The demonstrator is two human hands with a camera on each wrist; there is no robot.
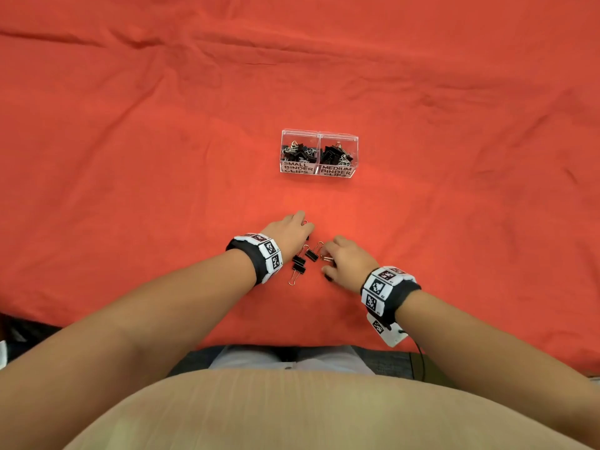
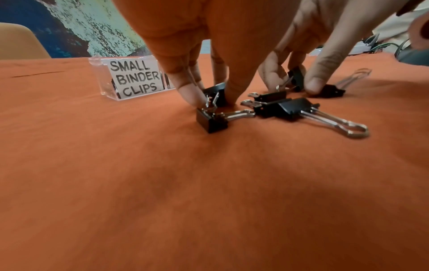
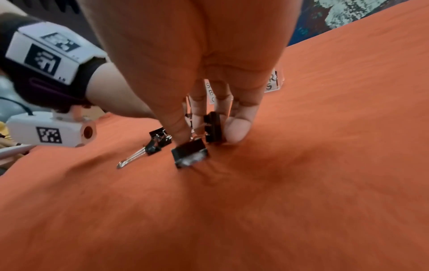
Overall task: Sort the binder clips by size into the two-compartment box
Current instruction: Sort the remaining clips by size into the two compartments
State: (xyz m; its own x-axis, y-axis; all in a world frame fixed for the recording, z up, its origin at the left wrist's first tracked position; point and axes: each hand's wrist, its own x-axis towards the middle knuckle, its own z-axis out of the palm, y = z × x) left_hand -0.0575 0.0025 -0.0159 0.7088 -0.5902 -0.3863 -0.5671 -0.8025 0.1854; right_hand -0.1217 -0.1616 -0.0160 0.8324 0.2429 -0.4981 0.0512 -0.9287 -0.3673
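A: Binder clips lie loose on the orange cloth at six o'clock, between both hands.
B: Hands?
A: Right hand, at five o'clock, pinches one black clip with curled fingers. Left hand, at seven o'clock, has its fingertips down on a small clip; whether it grips, I cannot tell.
B: Farther out?
A: The clear two-compartment box at twelve o'clock holds clips in both labelled halves.

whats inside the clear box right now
The clear box holds black binder clips in both halves: the left compartment is labelled small, the right compartment medium. The labels cover the bottom layer, so no count is possible.
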